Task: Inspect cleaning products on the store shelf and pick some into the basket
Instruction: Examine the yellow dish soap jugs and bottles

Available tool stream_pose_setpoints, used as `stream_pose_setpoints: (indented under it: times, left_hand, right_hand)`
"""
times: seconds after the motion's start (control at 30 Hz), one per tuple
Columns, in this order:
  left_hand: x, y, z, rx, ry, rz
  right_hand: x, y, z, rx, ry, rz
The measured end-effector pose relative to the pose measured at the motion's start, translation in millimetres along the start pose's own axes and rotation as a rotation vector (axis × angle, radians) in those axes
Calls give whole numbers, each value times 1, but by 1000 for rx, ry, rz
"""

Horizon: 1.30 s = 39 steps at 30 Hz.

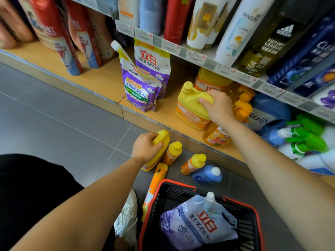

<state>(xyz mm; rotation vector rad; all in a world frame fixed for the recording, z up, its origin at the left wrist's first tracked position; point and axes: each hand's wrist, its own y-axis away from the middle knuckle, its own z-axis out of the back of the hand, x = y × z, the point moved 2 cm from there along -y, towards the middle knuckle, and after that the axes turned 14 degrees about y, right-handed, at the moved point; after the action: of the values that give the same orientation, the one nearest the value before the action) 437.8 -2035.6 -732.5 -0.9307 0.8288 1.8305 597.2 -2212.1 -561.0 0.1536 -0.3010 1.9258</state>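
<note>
The basket [174, 183] on the floor holds one refill pouch [197, 223], so picking has begun but looks far from done. On the bottom shelf [90, 78] the right hand [218, 107] grips the handle of a shelf jug [189, 107]. The left hand [145, 147] clasps a floor jug [161, 144], perhaps tilted, though blur hides its base. Several small bottles [194, 163] beside it wait on the floor, outside the basket.

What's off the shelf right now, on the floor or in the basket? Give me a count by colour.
Yellow jug, gripped by left hand: 1
Small orange bottles, yellow caps: 2
Long orange bottle: 1
Blue bottle: 1
Pale purple pouch in basket: 1
Total: 6
</note>
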Motion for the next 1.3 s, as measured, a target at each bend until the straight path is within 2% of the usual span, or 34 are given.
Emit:
stream_pose_setpoints:
  times: [0.13,0.23,0.33,0.47,0.6,0.73,0.97,1.07,1.17,1.3]
  left_hand:
    - [-31,0,9,-25,88,3]
    - [-77,1,22,-88,372,-28]
    - [-133,9,41,-69,631,-214]
    - [-195,34,61,57,593,-476]
    - [-226,70,68,180,610,-562]
    - [-237,108,63,354,660,-491]
    - [-246,153,46,902,618,-309]
    - [-251,168,33,1077,623,-250]
    - [-250,177,16,1118,685,-202]
    - [-242,183,-1,1060,773,-216]
  right_hand:
    - [3,9,26,-15,-81,28]
    - [8,28,48,-41,-141,87]
    - [10,49,79,-64,-178,145]
    - [7,77,125,-28,-136,236]
    - [-4,108,161,56,-147,279]
    - [-21,144,180,157,-194,320]
    - [-66,209,183,370,-521,326]
    - [-84,231,178,406,-678,307]
    - [-99,245,172,409,-788,270]
    - [-109,253,167,384,-822,231]
